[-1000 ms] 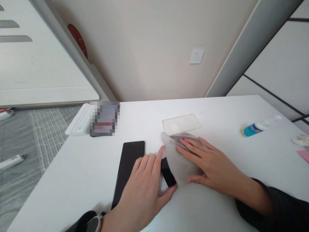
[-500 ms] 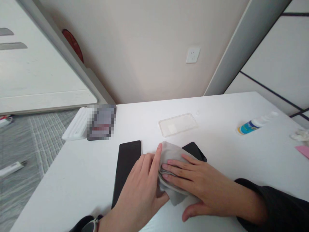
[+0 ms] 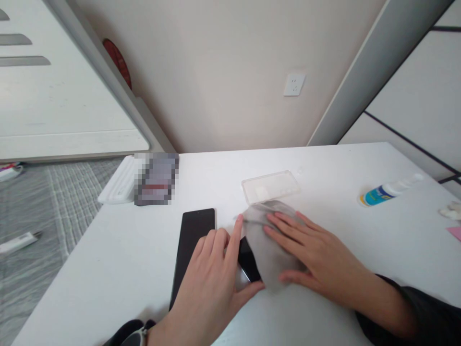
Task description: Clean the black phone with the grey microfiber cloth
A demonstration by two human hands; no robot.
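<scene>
- Since the last frame, the right hand (image 3: pixel 313 250) and the grey cloth (image 3: pixel 272 262) have been sweeping rightward, baring the left end of the phone (image 3: pixel 250 262).
- Over on the left, the second phone (image 3: pixel 196 233) is lying flat, partly hidden behind the left hand (image 3: pixel 212 269).
- That left hand is bracing the phone's bare end, thumb and forefinger straddling its corners.
- Here's the key line: the phone is sitting between both hands on the table (image 3: pixel 118 269), its long axis seemingly running left to right; the left hand is nearer its visible end.
- The right hand is pressing flat on the cloth, fingers spread, grasping nothing.
- Behind, the clear case (image 3: pixel 272 186) is lying just beyond the cloth; farther right, a bottle (image 3: pixel 380 194) is resting on its side.
</scene>
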